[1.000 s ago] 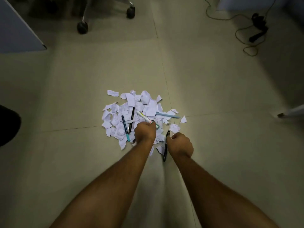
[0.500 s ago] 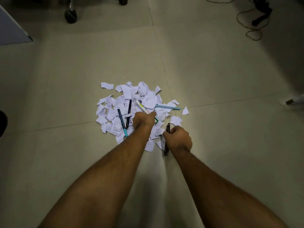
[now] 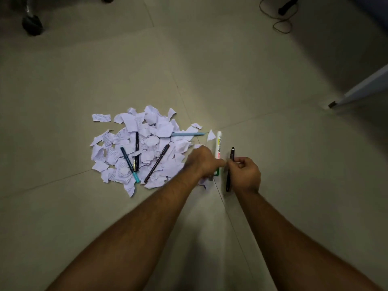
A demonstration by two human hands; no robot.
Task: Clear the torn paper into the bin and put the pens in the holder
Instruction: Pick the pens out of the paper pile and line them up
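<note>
A heap of torn white paper [image 3: 147, 143] lies on the tiled floor. On it rest a dark pen with a teal tip [image 3: 129, 164], a black pen [image 3: 136, 150], a dark brown pen [image 3: 157, 163] and a pale blue pen [image 3: 188, 134]. My left hand [image 3: 202, 161] is closed around a white marker with a green cap [image 3: 218, 151], held upright to the right of the heap. My right hand [image 3: 244, 173] grips a black pen [image 3: 230, 169] beside it. The two hands almost touch. No bin or holder is in view.
A chair castor [image 3: 31, 24] stands at the far left top. A cable [image 3: 281, 22] loops on the floor at the top right. A pale furniture leg [image 3: 357, 91] slants in from the right edge.
My left hand has lifted the white marker out of the heap and carried it right, next to my right hand. A dark brown pen now shows on the paper. The camera view shifted.
</note>
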